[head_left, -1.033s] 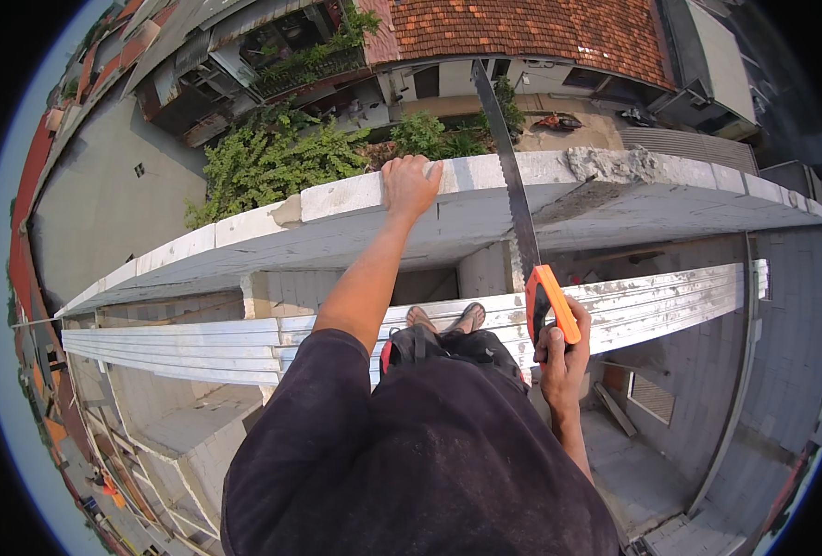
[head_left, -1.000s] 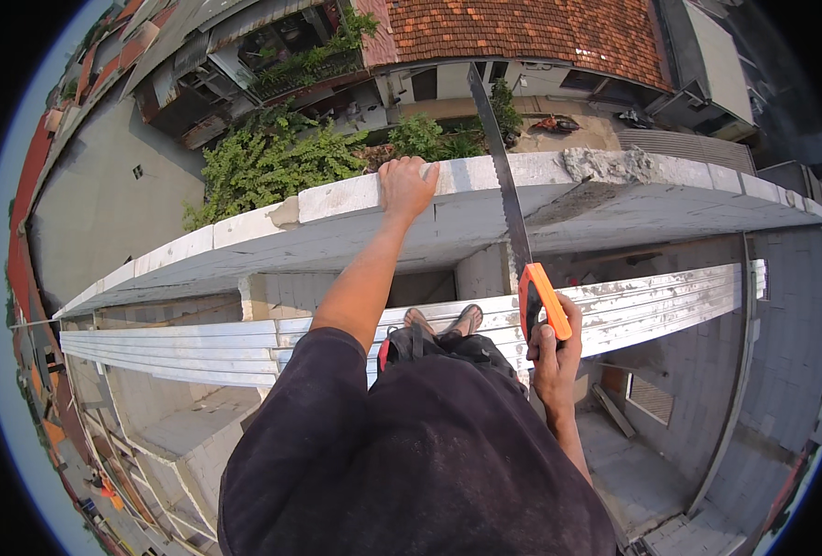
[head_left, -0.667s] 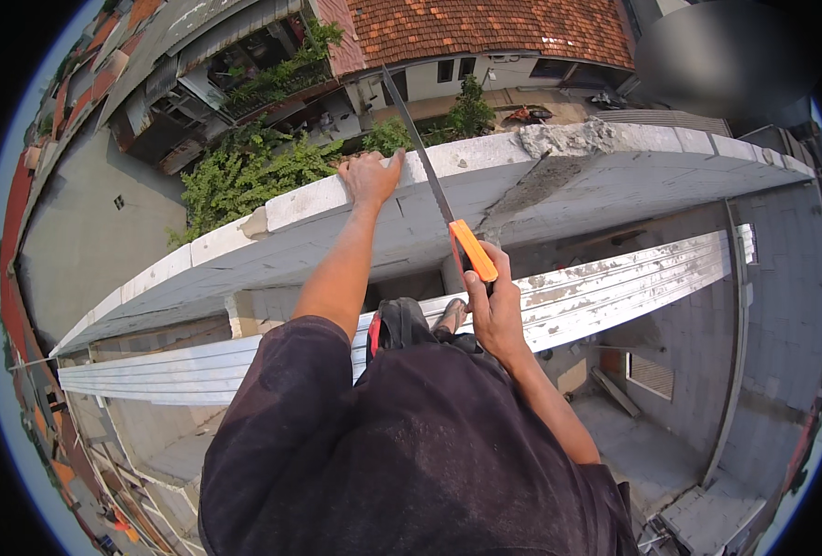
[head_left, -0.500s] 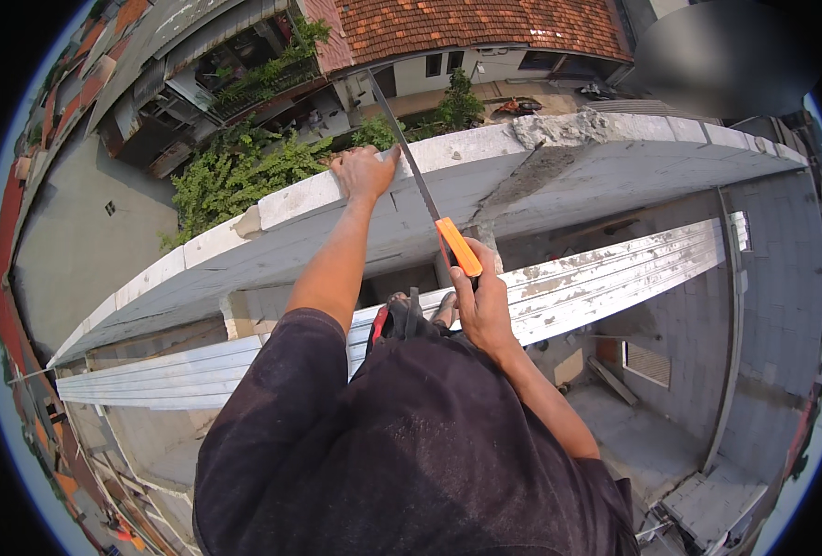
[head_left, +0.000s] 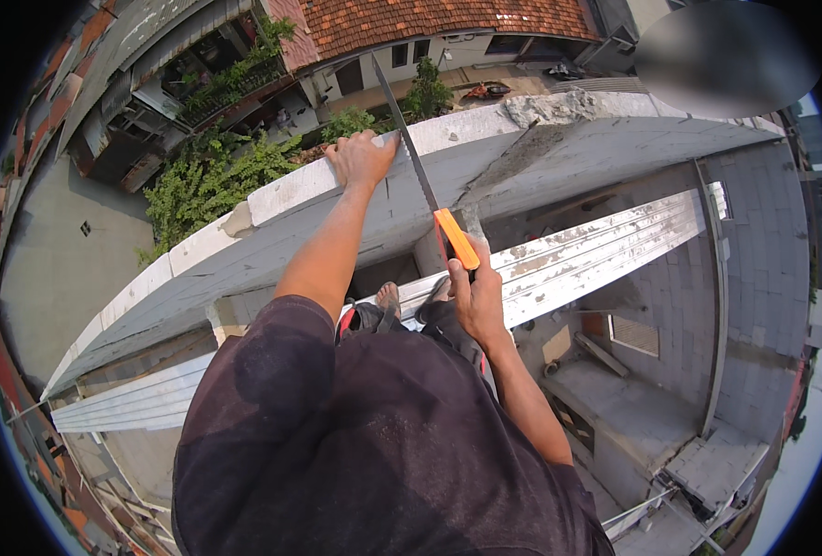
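A hand saw [head_left: 415, 159] with a long dark blade and an orange handle is in my right hand [head_left: 479, 295], fingers closed around its grip. The blade slants away from me across the top of a pale block wall [head_left: 311, 185], its tip out past the far side. Whether the teeth have entered the block cannot be made out. My left hand [head_left: 363, 159] grips the top edge of that wall just left of the blade, fingers bent over it and thumb side close to the steel.
Below me, long ribbed metal sheets [head_left: 606, 243] span the gap beside the wall, near my feet [head_left: 389, 298]. Under them lies an unfinished room with a concrete ledge [head_left: 624, 398]. Beyond the wall are green bushes [head_left: 221, 181] and a house with a tiled roof [head_left: 448, 26].
The view has shifted slightly, and my feet show more clearly. The saw has slid a little away from me, its tip reaching farther. My left hand stays on the wall.
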Tool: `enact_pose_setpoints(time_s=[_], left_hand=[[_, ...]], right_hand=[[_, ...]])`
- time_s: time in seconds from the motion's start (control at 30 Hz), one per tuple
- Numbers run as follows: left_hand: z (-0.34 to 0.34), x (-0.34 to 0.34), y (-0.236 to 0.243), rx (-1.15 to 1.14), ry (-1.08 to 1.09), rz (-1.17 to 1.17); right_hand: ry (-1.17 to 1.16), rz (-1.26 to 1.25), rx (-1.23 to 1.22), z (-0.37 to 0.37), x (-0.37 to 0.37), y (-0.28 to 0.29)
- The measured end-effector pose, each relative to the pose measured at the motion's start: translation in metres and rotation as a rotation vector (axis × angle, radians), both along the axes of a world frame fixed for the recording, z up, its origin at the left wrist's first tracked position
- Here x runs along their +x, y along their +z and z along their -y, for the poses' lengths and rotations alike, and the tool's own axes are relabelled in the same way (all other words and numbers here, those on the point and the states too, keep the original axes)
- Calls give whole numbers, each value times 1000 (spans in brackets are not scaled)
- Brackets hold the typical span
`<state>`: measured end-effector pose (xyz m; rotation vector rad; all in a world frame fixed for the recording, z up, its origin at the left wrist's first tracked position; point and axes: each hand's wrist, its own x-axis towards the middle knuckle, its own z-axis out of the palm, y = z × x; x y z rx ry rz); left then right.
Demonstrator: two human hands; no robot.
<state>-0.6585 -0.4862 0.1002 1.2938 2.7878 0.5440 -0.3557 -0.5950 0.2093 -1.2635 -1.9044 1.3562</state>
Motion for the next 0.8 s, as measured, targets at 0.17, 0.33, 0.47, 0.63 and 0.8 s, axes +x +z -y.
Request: enact_pose_setpoints(time_s=[0.17,0.33,0.47,0.63,0.8], left_hand=[[-2,-2,6,-30,9,51],[-4,-3,-1,-24,5,90],[-1,-3,-3,-19,30,60],[-2,-2,0,-20,21,73],[-4,-2,2,-5,38,76]], right_hand=[[1,17,55,-1,1,-4],[-11,87,8,2,-1,-2],[-16,43,118,21,6,-15],[-29,53,135,1,-10,-5],[-41,-9,112,-15,-30,1]])
